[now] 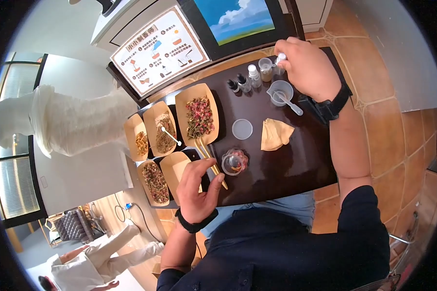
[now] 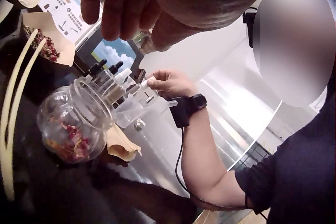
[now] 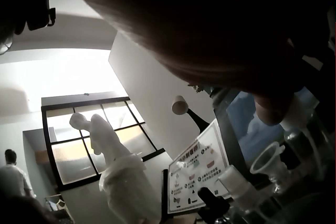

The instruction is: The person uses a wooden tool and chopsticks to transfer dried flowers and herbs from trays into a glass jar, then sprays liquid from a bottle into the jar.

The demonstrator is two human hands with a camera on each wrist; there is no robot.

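Observation:
At the table's far right, my right hand point(image 1: 310, 70) pinches the white cap of a small clear bottle point(image 1: 279, 59) between thumb and fingers; the bottle's body is partly hidden behind the neighbouring containers. My left hand point(image 1: 197, 190) hangs over the near edge with loosely bent fingers and nothing in its grasp. Close to it lie bamboo tongs point(image 1: 221, 178). A round glass jar point(image 2: 72, 121) with dried petals at its bottom stands just beyond the left thumb. Beside the right wrist is a plastic measuring cup point(image 1: 279, 92) with a white spoon point(image 1: 294, 107) in it.
Paper trays of dried flowers point(image 1: 199, 116) and herbs fill the left side. Dropper bottles point(image 1: 234, 86), a spray bottle point(image 1: 254, 75) and a small lidded jar point(image 1: 265, 70) line the back. A clear disc point(image 1: 242, 129) and folded tan cloth point(image 1: 277, 135) lie mid-table. An instruction sign point(image 1: 160, 51) stands behind.

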